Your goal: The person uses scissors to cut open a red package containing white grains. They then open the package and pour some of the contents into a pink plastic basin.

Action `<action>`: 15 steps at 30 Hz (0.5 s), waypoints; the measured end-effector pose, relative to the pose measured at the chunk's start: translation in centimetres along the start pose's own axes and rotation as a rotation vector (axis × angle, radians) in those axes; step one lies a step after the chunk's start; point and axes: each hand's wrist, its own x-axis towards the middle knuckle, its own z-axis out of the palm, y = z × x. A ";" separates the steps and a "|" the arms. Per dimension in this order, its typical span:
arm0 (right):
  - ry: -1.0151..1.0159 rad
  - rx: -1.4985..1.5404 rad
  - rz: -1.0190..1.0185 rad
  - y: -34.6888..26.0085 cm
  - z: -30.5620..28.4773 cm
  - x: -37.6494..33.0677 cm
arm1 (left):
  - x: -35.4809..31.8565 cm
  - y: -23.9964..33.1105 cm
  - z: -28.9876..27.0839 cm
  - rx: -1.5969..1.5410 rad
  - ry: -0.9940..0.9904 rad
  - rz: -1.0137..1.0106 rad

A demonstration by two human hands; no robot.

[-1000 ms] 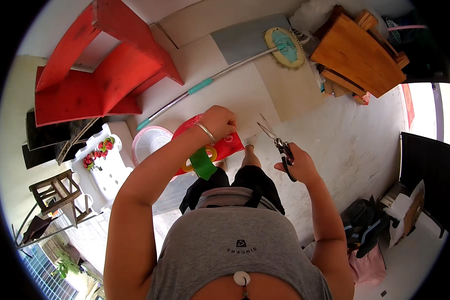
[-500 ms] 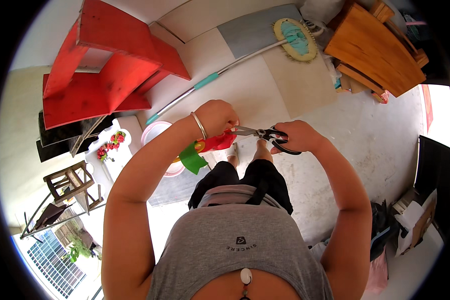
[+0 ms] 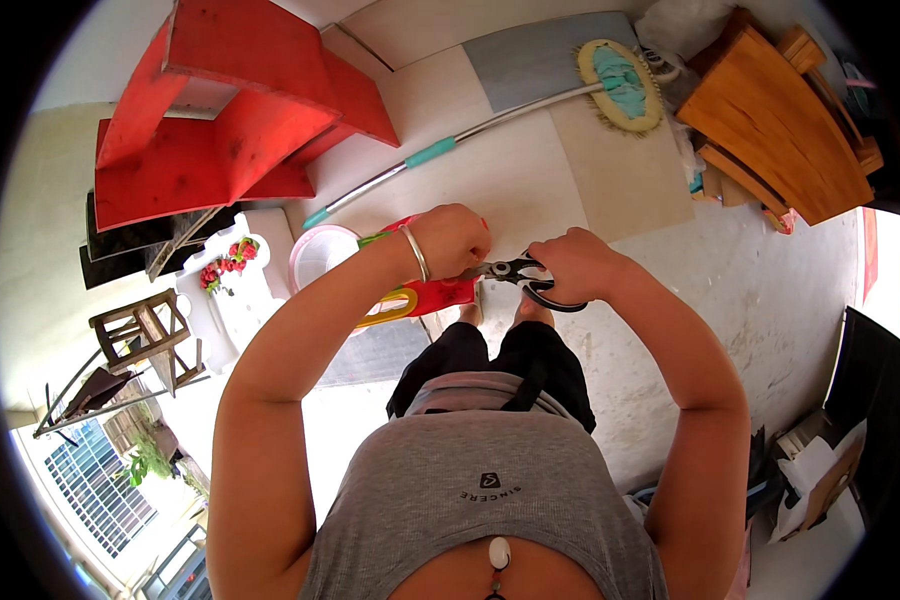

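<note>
My right hand point(image 3: 582, 264) is wrapped round the black-and-grey handles of a pair of scissors point(image 3: 502, 268). Their blades point left and reach the edge of a thin red piece point(image 3: 442, 295). That piece is in the closed fingers of my left hand point(image 3: 452, 242), which wears a silver bangle. A yellow curved part point(image 3: 390, 307) and a bit of green point(image 3: 372, 238) show along with the red, partly behind my left wrist. The blade tips lie close under my left fingers and are partly hidden there.
Below my hands are my feet and the pale floor. A pink-rimmed white basin point(image 3: 322, 252) stands beyond my left forearm. A mop point(image 3: 440, 148) lies across the far floor. Red shelving point(image 3: 220, 130) is at far left, wooden furniture point(image 3: 775, 120) at far right.
The coloured piece has turned in my left hand: the green flap that hung below my wrist now shows above it, and the yellow curve is more exposed. The scissor blades show less.
</note>
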 end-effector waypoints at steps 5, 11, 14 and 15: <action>-0.041 -0.014 0.026 -0.5 -1.0 -0.1 | 0.0 -0.6 0.6 -0.018 0.016 -0.007; -0.047 -0.048 -0.022 -0.2 -1.3 0.1 | -0.2 -0.8 0.5 -0.136 0.068 0.054; -0.079 -0.080 -0.037 -0.7 -1.1 0.1 | 0.7 0.5 -2.1 -0.446 0.193 -0.036; -0.089 -0.077 -0.036 -0.9 -0.9 0.1 | 0.9 1.1 -2.7 -0.455 0.266 -0.024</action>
